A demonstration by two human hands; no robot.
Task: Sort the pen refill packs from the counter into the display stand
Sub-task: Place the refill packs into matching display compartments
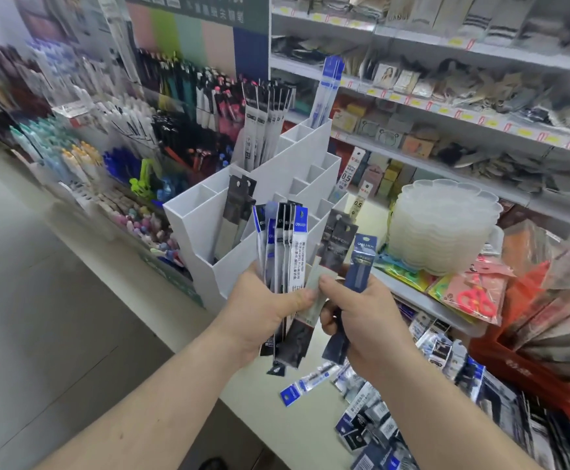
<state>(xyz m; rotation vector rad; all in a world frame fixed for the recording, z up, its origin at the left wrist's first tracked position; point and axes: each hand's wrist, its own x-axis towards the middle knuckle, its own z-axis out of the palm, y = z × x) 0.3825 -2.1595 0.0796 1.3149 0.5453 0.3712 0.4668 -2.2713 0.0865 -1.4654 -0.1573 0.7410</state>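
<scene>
My left hand (pixel 260 310) grips a fanned bundle of pen refill packs (pixel 283 242), blue-topped and black ones, held upright in front of the white display stand (pixel 202 239). My right hand (pixel 365 320) holds a dark blue refill pack (pixel 360 266) and pinches at the edge of the bundle with its thumb. The stand has tiered compartments: black packs (pixel 238 205) in a front slot, grey-white packs (pixel 266 123) in a back slot, blue packs (pixel 327 93) at the top right. Loose refill packs (pixel 361 418) lie on the counter (pixel 277 418) below my hands.
A stack of clear plastic trays (pixel 443 225) sits right of the stand. A red basket (pixel 531 374) with packaged goods stands at the right. Shelves (pixel 446 45) of stationery run behind. Pen displays (pixel 107 157) fill the left; floor lies at the lower left.
</scene>
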